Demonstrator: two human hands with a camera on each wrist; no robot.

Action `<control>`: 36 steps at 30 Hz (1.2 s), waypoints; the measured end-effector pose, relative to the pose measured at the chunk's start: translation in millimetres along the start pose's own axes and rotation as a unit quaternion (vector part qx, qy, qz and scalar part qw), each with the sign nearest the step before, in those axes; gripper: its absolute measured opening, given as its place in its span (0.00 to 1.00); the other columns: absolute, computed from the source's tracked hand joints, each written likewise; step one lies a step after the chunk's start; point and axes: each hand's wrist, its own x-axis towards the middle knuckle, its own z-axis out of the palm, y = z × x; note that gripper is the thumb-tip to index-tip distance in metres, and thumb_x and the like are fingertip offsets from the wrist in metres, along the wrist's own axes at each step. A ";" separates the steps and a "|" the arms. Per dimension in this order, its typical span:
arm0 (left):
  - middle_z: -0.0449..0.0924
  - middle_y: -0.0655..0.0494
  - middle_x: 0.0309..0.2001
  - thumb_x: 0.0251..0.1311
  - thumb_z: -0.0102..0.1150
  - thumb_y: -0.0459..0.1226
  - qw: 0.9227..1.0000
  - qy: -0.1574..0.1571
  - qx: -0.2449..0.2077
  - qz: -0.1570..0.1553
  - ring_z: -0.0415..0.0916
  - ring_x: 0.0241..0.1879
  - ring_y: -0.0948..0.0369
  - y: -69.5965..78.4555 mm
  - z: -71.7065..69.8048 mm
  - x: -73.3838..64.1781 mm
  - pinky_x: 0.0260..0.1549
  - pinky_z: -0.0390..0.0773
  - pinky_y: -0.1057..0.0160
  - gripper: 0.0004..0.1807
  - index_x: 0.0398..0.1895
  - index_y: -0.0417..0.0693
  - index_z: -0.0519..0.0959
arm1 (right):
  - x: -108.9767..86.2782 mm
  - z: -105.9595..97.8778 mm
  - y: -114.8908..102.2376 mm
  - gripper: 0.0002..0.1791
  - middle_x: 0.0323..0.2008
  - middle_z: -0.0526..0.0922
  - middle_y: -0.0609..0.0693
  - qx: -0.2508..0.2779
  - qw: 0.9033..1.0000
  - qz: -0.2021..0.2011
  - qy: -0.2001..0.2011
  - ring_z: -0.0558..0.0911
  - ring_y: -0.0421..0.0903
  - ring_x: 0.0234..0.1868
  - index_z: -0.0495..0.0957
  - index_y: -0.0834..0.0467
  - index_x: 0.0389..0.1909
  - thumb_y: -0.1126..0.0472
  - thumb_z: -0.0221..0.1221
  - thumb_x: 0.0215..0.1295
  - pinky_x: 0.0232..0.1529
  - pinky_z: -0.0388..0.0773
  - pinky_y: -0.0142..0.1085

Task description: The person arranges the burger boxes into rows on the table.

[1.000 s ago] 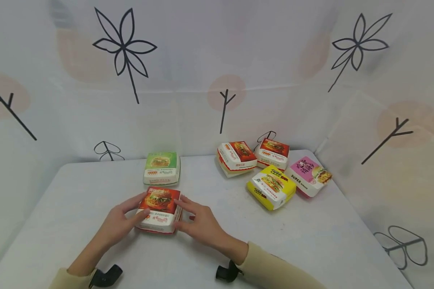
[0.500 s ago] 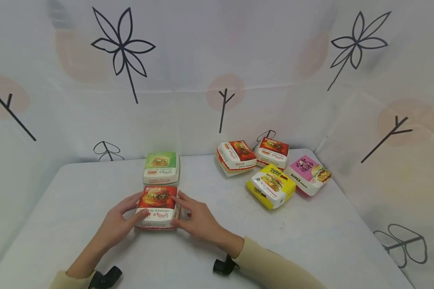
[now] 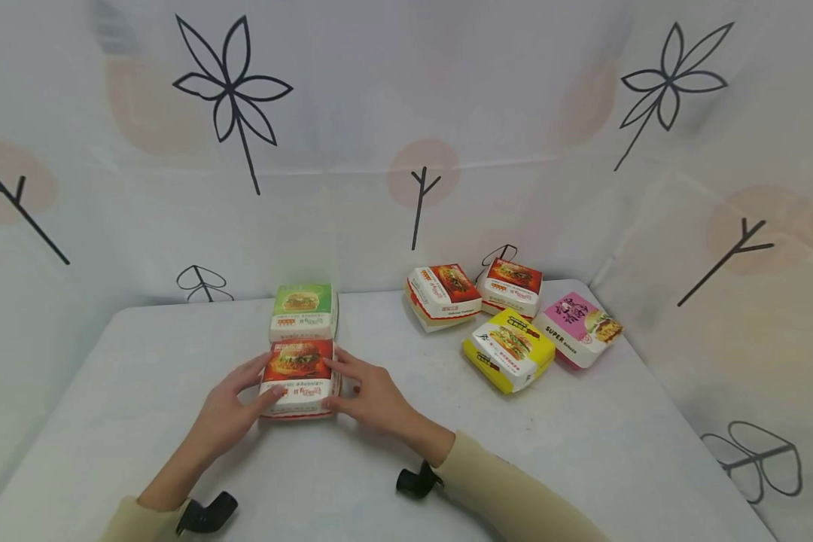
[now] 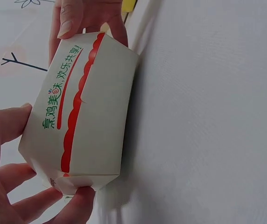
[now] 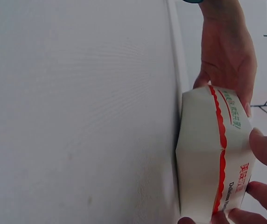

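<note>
A red-and-white burger box (image 3: 299, 376) sits on the table between both hands, its far side right up against a green-and-white burger box (image 3: 303, 309). My left hand (image 3: 226, 414) holds it by the left side, thumb over the top edge and fingers round the corner. From the right, my right hand (image 3: 378, 397) grips the opposite side with thumb and fingers. In the left wrist view the pale front wall of the red-and-white box (image 4: 101, 107) shows a scalloped red band. The right wrist view shows the same box (image 5: 201, 154), its lid closed.
At the back right, two more red-and-white burger boxes (image 3: 445, 293) stand close to a yellow burger box (image 3: 510, 351) and a pink one (image 3: 578, 329). The white table (image 3: 447, 459) meets a patterned cloth backdrop (image 3: 352, 120) behind.
Both hands have slid the red-and-white burger box away from the body, closing the gap to the green box. It has also turned slightly straighter. The other boxes stay put.
</note>
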 end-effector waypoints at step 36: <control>0.55 0.38 0.75 0.63 0.61 0.57 1.000 0.012 -0.009 0.013 0.51 0.72 0.35 -7.0 -1.8 1.7 0.62 0.58 0.30 0.42 0.77 0.52 0.61 | 5.9 11.7 2.7 0.35 0.75 0.60 0.47 0.036 0.999 -0.023 0.015 0.63 0.46 0.73 0.71 0.52 0.70 0.54 0.70 0.62 0.58 0.76 0.39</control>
